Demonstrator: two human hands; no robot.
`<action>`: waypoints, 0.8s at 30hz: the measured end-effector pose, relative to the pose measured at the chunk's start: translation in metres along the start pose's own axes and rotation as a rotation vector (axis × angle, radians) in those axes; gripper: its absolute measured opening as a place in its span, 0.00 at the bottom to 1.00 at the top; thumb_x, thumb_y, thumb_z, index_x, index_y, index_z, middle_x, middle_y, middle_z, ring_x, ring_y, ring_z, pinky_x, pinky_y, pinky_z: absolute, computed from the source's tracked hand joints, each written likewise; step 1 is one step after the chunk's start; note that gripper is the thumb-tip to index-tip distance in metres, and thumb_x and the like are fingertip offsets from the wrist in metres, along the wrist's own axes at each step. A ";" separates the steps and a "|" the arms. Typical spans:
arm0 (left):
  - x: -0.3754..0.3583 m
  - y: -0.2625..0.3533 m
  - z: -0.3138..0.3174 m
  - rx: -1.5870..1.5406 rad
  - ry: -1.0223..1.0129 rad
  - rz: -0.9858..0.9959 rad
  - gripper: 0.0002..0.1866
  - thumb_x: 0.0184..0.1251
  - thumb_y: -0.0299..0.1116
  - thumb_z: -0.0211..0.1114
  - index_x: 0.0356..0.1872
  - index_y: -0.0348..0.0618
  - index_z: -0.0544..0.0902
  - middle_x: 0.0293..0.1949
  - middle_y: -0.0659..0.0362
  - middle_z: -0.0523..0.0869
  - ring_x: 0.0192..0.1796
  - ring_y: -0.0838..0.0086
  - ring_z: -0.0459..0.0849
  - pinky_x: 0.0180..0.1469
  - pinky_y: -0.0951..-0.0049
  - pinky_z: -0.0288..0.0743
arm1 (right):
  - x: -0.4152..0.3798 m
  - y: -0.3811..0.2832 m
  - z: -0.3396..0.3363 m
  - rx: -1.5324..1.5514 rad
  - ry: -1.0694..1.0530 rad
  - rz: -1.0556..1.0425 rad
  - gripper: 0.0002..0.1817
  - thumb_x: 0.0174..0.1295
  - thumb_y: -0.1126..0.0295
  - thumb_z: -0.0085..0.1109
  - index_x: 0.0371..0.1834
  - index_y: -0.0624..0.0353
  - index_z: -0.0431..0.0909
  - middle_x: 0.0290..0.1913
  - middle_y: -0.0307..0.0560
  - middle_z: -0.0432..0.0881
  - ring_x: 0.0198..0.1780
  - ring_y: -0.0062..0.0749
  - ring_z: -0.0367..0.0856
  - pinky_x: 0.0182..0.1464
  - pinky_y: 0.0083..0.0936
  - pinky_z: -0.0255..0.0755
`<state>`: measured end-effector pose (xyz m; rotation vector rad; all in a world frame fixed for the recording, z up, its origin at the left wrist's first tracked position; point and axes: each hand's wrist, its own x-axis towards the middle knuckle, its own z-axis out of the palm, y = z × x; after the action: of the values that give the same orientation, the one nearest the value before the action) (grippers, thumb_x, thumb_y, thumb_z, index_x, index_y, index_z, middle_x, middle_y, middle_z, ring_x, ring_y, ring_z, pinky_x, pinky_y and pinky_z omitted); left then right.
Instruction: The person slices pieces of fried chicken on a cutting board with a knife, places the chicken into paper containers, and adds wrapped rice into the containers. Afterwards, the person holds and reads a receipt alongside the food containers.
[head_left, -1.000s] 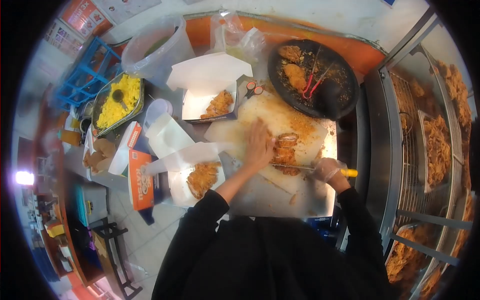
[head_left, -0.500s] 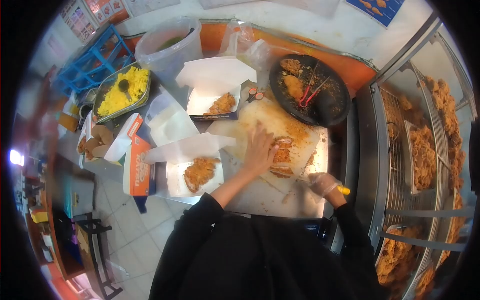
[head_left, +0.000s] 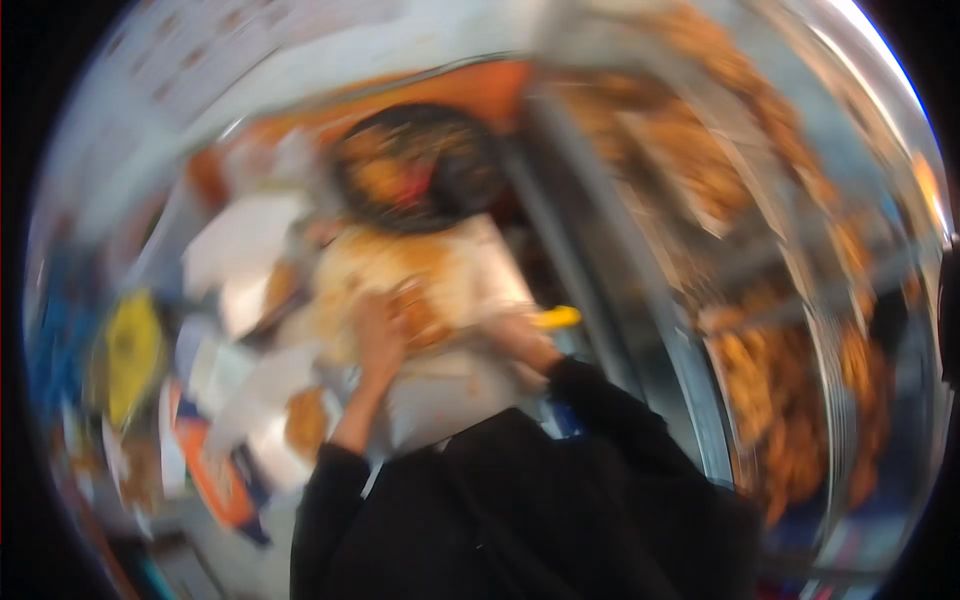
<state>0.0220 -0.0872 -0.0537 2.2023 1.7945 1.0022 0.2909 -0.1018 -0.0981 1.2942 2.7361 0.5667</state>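
The whole view is smeared by motion. My left hand (head_left: 380, 328) is at the left edge of a sliced fried chicken cutlet (head_left: 422, 314), seemingly touching it; its fingers are too blurred to read. The cutlet lies on a stained, pale cutting board (head_left: 345, 275). To the right, by the board's edge, my right hand (head_left: 520, 338), in a clear glove, is closed around a yellow-handled knife (head_left: 558, 318). The handle end sticks out to the right, and the blade cannot be made out.
Behind the board sits a black round pan (head_left: 465, 190) with fried pieces and red-handled tongs (head_left: 412, 187). Open boxes with chicken (head_left: 306, 425) stand left, near a tray of yellow food (head_left: 130, 355). A rack of fried chicken (head_left: 760, 400) fills the right.
The view has swung to the right, so the board, pan and boxes appear farther left and tilted. My left hand remains by the cutlet; the yellow handle stays in my right hand.
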 end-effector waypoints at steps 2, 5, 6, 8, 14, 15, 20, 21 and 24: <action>0.005 0.005 -0.006 0.069 -0.002 0.111 0.25 0.57 0.34 0.52 0.56 0.32 0.62 0.59 0.40 0.59 0.65 0.49 0.50 0.65 0.53 0.39 | 0.008 0.013 -0.022 0.486 0.064 0.100 0.02 0.49 0.70 0.49 0.26 0.53 0.68 0.25 0.42 0.67 0.32 0.33 0.70 0.33 0.28 0.65; 0.023 0.016 -0.027 0.252 0.077 0.206 0.22 0.63 0.36 0.47 0.55 0.35 0.63 0.59 0.43 0.61 0.65 0.53 0.50 0.65 0.53 0.38 | 0.015 0.011 -0.026 0.663 0.271 0.183 0.06 0.47 0.66 0.52 0.21 0.55 0.73 0.20 0.47 0.72 0.26 0.38 0.73 0.30 0.35 0.68; 0.030 0.016 -0.037 0.226 0.113 0.261 0.21 0.64 0.37 0.45 0.55 0.36 0.64 0.58 0.44 0.62 0.65 0.55 0.51 0.65 0.54 0.39 | 0.013 0.009 -0.049 0.630 0.303 0.267 0.06 0.47 0.66 0.52 0.21 0.55 0.73 0.20 0.47 0.72 0.26 0.38 0.73 0.30 0.35 0.68; 0.034 0.034 -0.068 0.085 0.122 0.386 0.20 0.65 0.37 0.43 0.54 0.36 0.65 0.57 0.46 0.63 0.65 0.55 0.52 0.65 0.55 0.39 | 0.019 -0.004 -0.125 0.603 -0.237 0.397 0.14 0.48 0.58 0.54 0.22 0.58 0.78 0.22 0.51 0.77 0.26 0.41 0.76 0.30 0.36 0.70; -0.006 0.076 -0.109 -0.430 0.033 0.523 0.17 0.68 0.37 0.40 0.48 0.36 0.71 0.52 0.49 0.71 0.60 0.57 0.62 0.62 0.58 0.47 | -0.014 -0.063 -0.165 0.790 -0.019 0.781 0.25 0.49 0.45 0.51 0.26 0.59 0.79 0.26 0.55 0.79 0.30 0.46 0.77 0.34 0.37 0.71; -0.013 0.077 -0.112 -0.456 -0.026 0.574 0.17 0.68 0.36 0.40 0.47 0.35 0.71 0.50 0.49 0.71 0.59 0.56 0.63 0.61 0.59 0.50 | -0.025 -0.077 -0.185 0.796 -0.064 0.850 0.25 0.49 0.45 0.51 0.26 0.59 0.79 0.27 0.55 0.79 0.31 0.46 0.77 0.34 0.37 0.71; -0.033 0.092 -0.117 -0.648 -0.079 0.667 0.17 0.68 0.34 0.40 0.42 0.33 0.74 0.43 0.50 0.76 0.55 0.58 0.68 0.57 0.63 0.58 | -0.061 -0.123 -0.208 0.760 -0.102 1.015 0.26 0.50 0.44 0.50 0.33 0.59 0.78 0.34 0.55 0.79 0.36 0.45 0.77 0.40 0.37 0.71; -0.039 0.097 -0.125 -0.650 -0.076 0.657 0.17 0.68 0.34 0.40 0.42 0.33 0.74 0.43 0.50 0.76 0.55 0.58 0.68 0.57 0.63 0.58 | -0.067 -0.129 -0.203 0.758 -0.110 1.008 0.26 0.50 0.44 0.50 0.33 0.59 0.78 0.34 0.55 0.79 0.36 0.45 0.77 0.40 0.37 0.71; -0.059 0.106 -0.154 -0.929 -0.140 0.545 0.14 0.67 0.32 0.41 0.37 0.34 0.75 0.40 0.52 0.77 0.51 0.61 0.71 0.54 0.63 0.61 | -0.073 -0.129 -0.203 0.803 -0.248 1.076 0.29 0.52 0.43 0.47 0.37 0.62 0.76 0.37 0.55 0.78 0.38 0.43 0.78 0.41 0.36 0.71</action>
<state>0.0186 -0.2170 0.0927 2.0187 0.4413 1.3467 0.2004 -0.2926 0.0382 2.7282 1.8590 -0.7477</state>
